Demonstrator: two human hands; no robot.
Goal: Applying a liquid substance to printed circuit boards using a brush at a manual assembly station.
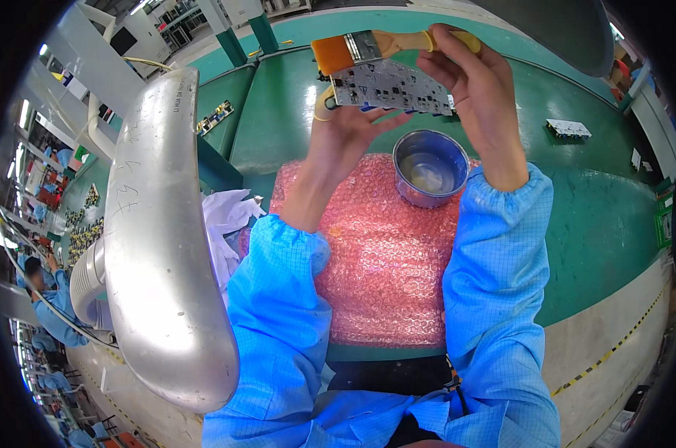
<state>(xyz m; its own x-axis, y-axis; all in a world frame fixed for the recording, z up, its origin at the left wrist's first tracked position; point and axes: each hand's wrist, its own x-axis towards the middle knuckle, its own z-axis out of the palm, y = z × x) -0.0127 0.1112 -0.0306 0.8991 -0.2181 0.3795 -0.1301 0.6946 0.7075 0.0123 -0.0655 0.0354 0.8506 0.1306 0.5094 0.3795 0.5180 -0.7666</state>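
Note:
My left hand (343, 138) holds a circuit board (390, 88) from below and at its left end, tilted up above the bench. The board's pale face with small dark parts is turned toward me. In my right hand (468, 82) is a paintbrush (386, 43) with a wooden handle, a metal band and orange bristles; it lies level along the board's upper edge, bristles at the left end. Yellow covers show on some fingertips of both hands. Below them a metal pot (430, 168) with some pale liquid stands on pink bubble wrap (382, 269).
A large metal extraction hood (155, 246) rises close by my left arm. White cloths (229, 228) lie beside it. On the green bench are another board (568, 129) at the right and one (215, 118) at the left. A dark round shape (569, 26) hangs at upper right.

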